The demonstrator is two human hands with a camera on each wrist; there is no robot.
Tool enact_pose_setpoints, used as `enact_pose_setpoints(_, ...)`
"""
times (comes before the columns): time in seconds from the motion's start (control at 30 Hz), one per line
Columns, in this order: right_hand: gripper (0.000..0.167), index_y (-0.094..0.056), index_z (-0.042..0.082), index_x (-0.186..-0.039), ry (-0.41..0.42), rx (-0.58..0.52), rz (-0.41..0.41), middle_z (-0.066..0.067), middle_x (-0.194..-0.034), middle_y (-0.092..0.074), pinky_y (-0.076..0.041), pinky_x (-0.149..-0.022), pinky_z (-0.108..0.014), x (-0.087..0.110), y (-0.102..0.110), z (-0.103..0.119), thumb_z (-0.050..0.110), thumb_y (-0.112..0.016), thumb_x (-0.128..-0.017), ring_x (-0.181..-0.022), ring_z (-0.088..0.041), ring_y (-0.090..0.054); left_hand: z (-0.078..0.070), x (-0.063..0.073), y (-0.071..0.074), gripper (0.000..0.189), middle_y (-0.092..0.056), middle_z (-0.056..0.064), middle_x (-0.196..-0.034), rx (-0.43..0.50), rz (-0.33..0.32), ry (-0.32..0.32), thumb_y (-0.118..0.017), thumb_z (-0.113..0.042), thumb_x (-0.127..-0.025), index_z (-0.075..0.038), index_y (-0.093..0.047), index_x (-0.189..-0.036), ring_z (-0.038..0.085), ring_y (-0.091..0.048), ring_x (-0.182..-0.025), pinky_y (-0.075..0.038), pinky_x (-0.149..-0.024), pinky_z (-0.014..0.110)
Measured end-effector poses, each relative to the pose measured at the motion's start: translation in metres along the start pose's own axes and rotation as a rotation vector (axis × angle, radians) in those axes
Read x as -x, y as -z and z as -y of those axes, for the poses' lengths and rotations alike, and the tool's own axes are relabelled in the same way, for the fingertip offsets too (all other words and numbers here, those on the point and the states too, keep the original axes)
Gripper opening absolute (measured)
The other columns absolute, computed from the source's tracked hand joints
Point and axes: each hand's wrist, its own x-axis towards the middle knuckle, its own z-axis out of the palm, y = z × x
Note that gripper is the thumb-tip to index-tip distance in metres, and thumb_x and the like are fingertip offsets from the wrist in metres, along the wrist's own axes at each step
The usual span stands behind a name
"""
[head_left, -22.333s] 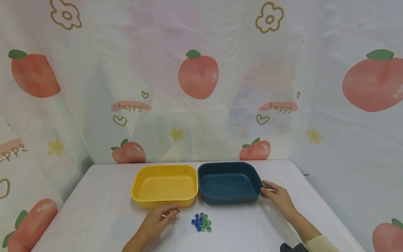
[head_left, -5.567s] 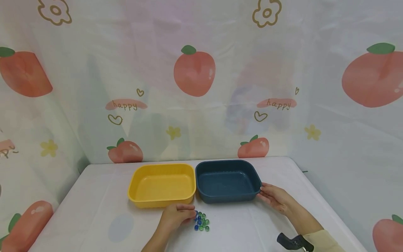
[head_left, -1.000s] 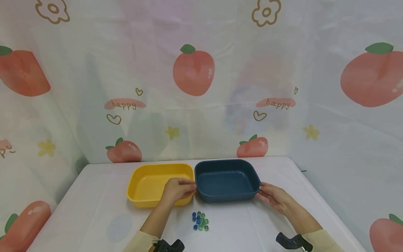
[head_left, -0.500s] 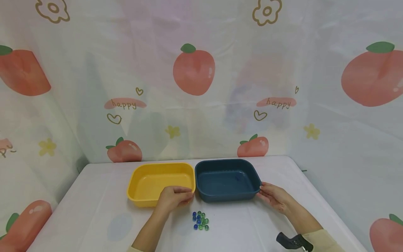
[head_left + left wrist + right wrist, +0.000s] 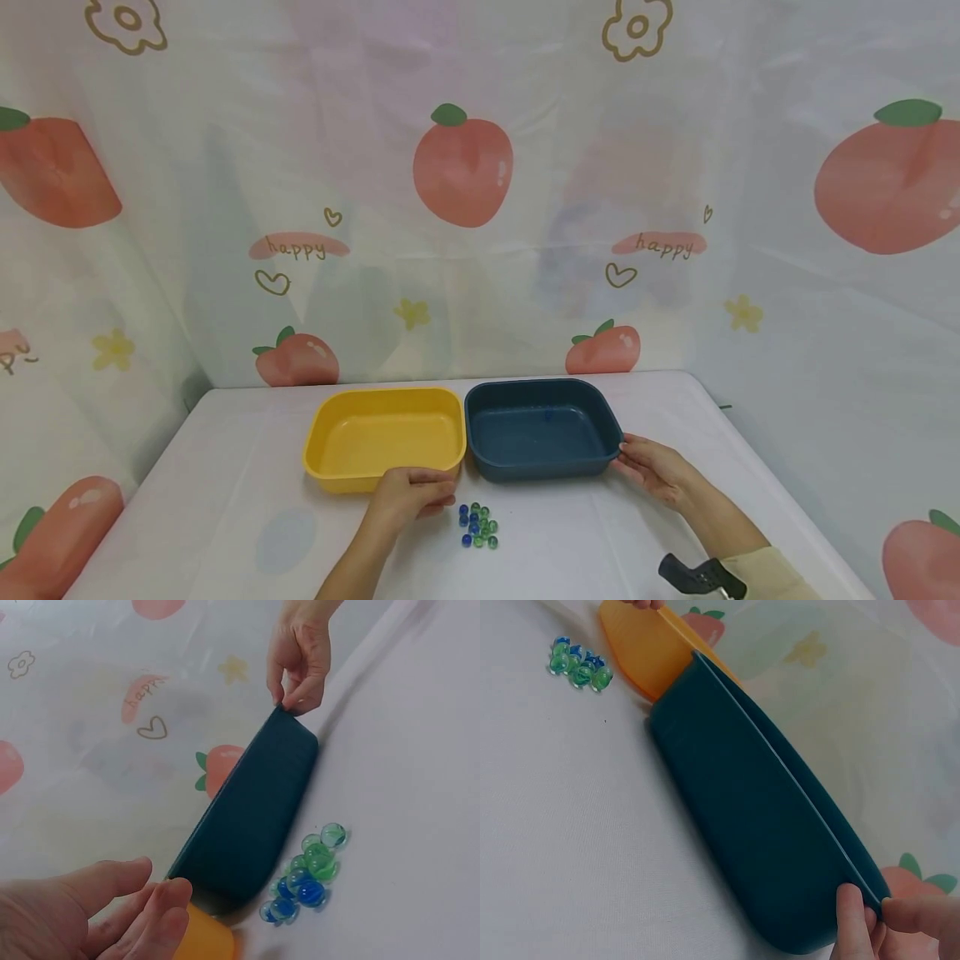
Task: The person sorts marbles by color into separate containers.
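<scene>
My left hand (image 5: pixel 408 497) is just in front of the yellow tub (image 5: pixel 322 479), left of a small cluster of glass marbles (image 5: pixel 474 528). Its fingers are loosely bent and hold nothing in the left wrist view. Some of the marbles are blue, others clear green. With thumb and fingers my right hand (image 5: pixel 660 471) pinches the rim of the dark blue tub (image 5: pixel 727 802) at its right end. Inside that tub a small dark blue spot (image 5: pixel 550 414) shows faintly, looking like a marble.
Both tubs stand side by side at the back of a white-covered table (image 5: pixel 247 475). Behind them hangs a printed curtain (image 5: pixel 480 283) with peaches. A black wrist device (image 5: pixel 701 577) sits at my right sleeve.
My left hand has come back from the dark blue tub's near left edge toward the marbles. A small dark spot has appeared inside that tub and shifted left. My right hand stays put.
</scene>
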Motion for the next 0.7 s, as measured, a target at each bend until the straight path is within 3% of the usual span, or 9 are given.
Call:
enact_pose_setpoints(0.37, 0.055, -0.018, -0.014, -0.147, 0.010, -0.008, 0.011, -0.005, -0.096, -0.066, -0.057, -0.085, -0.025, 0.000, 0.000, -0.001, -0.001, -0.045, -0.101, -0.088, -0.011, -0.067, 0.027, -0.005, -0.002, 0.024, -0.075, 0.011, -0.088, 0.019, 0.001, -0.058, -0.078, -0.009, -0.082, 0.006, -0.073, -0.101, 0.016, -0.072, -0.075, -0.061, -0.071, 0.031)
enact_pose_setpoints(0.5, 0.053, -0.021, -0.014, -0.146, 0.013, -0.011, 0.012, -0.005, -0.096, -0.066, -0.057, -0.085, -0.026, 0.000, 0.000, -0.001, -0.001, -0.045, -0.100, -0.088, -0.011, -0.067, 0.032, -0.005, -0.005, 0.025, -0.075, 0.010, -0.088, 0.015, -0.009, -0.046, -0.078, -0.009, -0.082, 0.005, -0.074, -0.102, 0.016, -0.072, -0.075, -0.061, -0.069, 0.030)
enact_pose_setpoints(0.7, 0.060, -0.014, -0.014, -0.149, 0.007, -0.004, -0.002, -0.005, -0.096, -0.066, -0.058, -0.085, -0.026, 0.001, -0.001, -0.001, 0.000, -0.047, -0.101, -0.088, -0.011, -0.067, 0.037, -0.006, -0.010, 0.023, -0.075, 0.008, -0.087, -0.032, -0.021, -0.043, -0.078, -0.012, -0.082, 0.002, -0.074, -0.100, 0.015, -0.072, -0.075, -0.061, -0.068, 0.030)
